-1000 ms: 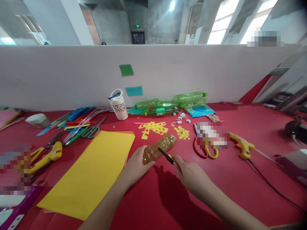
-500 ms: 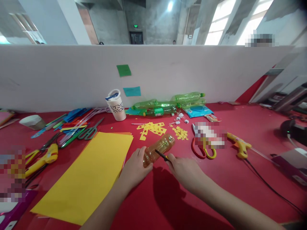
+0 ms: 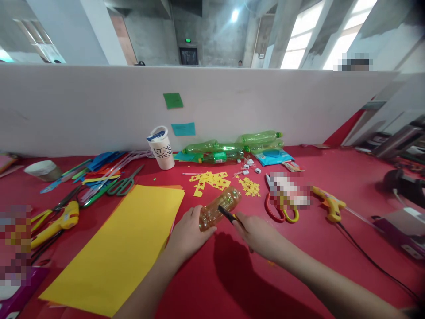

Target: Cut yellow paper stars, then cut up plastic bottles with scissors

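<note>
My left hand (image 3: 191, 234) is wrapped round the near end of a clear amber plastic bottle (image 3: 229, 198), which lies tilted with its far end pointing up and right. In my right hand (image 3: 257, 235) is a utility knife (image 3: 226, 213) with a dark blade and some yellow at its handle. The blade's tip meets the bottle's side near the middle, though whether it has gone through the plastic I cannot tell. My fingers hide most of the knife's handle. Just beyond the bottle lie yellow paper strips with star-shaped holes (image 3: 212, 180) and a heap of small yellow stars (image 3: 249, 186).
Yellow paper sheets (image 3: 116, 248) lie left of my hands. Red-and-yellow scissors (image 3: 275, 213) and a yellow glue gun (image 3: 330, 206) with its cord lie right. Green bottles (image 3: 229, 148) and a white cup (image 3: 162, 153) stand against the white partition (image 3: 99, 106). Another glue gun (image 3: 63, 219) lies left.
The knife has turned slightly so that its blade shows broader, its tip a little further right on the bottle. My right hand has shifted slightly right; my left keeps its grip.
</note>
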Motion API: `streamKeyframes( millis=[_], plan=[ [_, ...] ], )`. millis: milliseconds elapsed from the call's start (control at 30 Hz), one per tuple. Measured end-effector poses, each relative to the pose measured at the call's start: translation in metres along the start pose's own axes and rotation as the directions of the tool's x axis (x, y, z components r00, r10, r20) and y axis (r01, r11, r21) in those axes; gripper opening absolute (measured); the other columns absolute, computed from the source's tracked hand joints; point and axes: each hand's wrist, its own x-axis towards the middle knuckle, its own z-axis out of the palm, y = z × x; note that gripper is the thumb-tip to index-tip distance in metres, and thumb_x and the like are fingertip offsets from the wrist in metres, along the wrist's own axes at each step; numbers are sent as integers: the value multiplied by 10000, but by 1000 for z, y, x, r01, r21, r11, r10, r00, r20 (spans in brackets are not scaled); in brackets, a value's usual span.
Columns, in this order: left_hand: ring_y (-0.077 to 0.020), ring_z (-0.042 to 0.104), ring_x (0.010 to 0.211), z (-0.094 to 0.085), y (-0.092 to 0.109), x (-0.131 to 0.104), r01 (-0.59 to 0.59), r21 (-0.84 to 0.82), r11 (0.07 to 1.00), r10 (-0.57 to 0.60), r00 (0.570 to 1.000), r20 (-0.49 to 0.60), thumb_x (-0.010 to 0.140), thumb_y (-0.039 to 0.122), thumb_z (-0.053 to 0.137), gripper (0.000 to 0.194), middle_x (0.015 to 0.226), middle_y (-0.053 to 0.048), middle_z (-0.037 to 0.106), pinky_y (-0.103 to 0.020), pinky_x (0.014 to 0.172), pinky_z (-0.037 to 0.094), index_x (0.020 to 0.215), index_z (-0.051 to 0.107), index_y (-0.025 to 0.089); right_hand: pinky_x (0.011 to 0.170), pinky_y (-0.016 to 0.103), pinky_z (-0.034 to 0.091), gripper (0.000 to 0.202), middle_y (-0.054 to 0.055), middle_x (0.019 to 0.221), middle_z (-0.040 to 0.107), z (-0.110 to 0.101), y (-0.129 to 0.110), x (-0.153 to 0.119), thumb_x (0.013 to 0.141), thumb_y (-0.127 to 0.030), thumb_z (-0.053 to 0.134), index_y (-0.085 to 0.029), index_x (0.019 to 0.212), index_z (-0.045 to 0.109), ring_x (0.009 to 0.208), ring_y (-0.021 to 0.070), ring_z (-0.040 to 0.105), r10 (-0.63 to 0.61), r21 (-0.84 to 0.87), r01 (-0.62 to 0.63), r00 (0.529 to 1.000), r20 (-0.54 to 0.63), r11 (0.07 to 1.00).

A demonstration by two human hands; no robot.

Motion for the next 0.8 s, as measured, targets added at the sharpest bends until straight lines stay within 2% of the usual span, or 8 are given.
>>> streamKeyframes(
  millis=[100, 167, 267, 367, 433, 500, 667, 800],
  plan=[
    [-253, 564, 952, 0, 0, 1, 0, -16, 1000, 0, 1000, -7, 726, 516, 542, 472, 1034, -92, 593, -328, 752, 418, 1078, 451, 214, 379, 192, 333, 284, -12, 591, 602, -1, 3, 6, 937, -330, 229, -199, 794, 437, 362, 109, 564, 14, 169, -39, 990, 144, 985],
    [-248, 567, 950, 0, 0, 1, 6, -26, 1000, -6, 1000, -9, 726, 510, 544, 464, 1029, -88, 597, -324, 752, 418, 1073, 452, 215, 365, 176, 383, 286, -16, 622, 605, 0, 6, 11, 932, -316, 198, -206, 769, 406, 388, 106, 592, 11, 256, -69, 976, 219, 964],
    [-245, 572, 948, 0, 0, 1, 24, -31, 999, -25, 1000, -8, 723, 502, 552, 462, 1041, -84, 599, -321, 741, 422, 1075, 449, 221, 405, 167, 441, 262, -27, 626, 588, 5, 12, 14, 926, -317, 206, -212, 768, 386, 467, 109, 623, 0, 321, -79, 970, 242, 944],
    [-245, 576, 947, 0, 1, 1, 20, -19, 1000, -20, 1000, -5, 727, 484, 554, 433, 1043, -88, 600, -320, 734, 424, 1055, 456, 218, 405, 171, 442, 232, -70, 516, 520, 8, 16, 11, 929, -376, 226, -223, 839, 375, 437, 119, 603, -22, 328, -52, 976, 217, 943],
    [-249, 577, 952, -1, 2, 0, 16, 3, 1000, -16, 1000, -9, 732, 470, 553, 416, 1033, -93, 603, -325, 741, 425, 1045, 458, 212, 395, 172, 421, 248, -79, 483, 496, 7, 15, 7, 938, -383, 207, -223, 869, 383, 411, 123, 589, -36, 298, -22, 981, 191, 954],
    [-256, 576, 959, -2, 5, 0, 19, 32, 999, -19, 1000, -8, 739, 459, 548, 400, 1025, -96, 605, -333, 750, 426, 1039, 461, 208, 416, 173, 397, 270, -56, 519, 534, 4, 12, 4, 947, -360, 208, -214, 858, 417, 433, 120, 595, -49, 233, 14, 988, 144, 972],
    [-259, 592, 940, -5, 10, -1, 44, 98, 994, -46, 999, 17, 745, 451, 539, 380, 1007, -95, 613, -330, 733, 431, 1030, 467, 210, 470, 219, 315, 242, 48, 691, 654, 0, 2, 3, 944, -286, 291, -176, 929, 506, 585, 171, 638, -74, -41, 75, 997, 11, 996],
    [-257, 613, 874, -5, 11, -1, 37, 132, 990, -39, 999, 12, 746, 459, 522, 390, 988, -81, 619, -321, 673, 421, 1042, 441, 218, 465, 242, 282, 243, 83, 772, 688, 2, -4, 6, 947, -243, 291, -161, 1054, 493, 654, 218, 665, -131, -252, 121, 991, -23, 960]
  ],
)
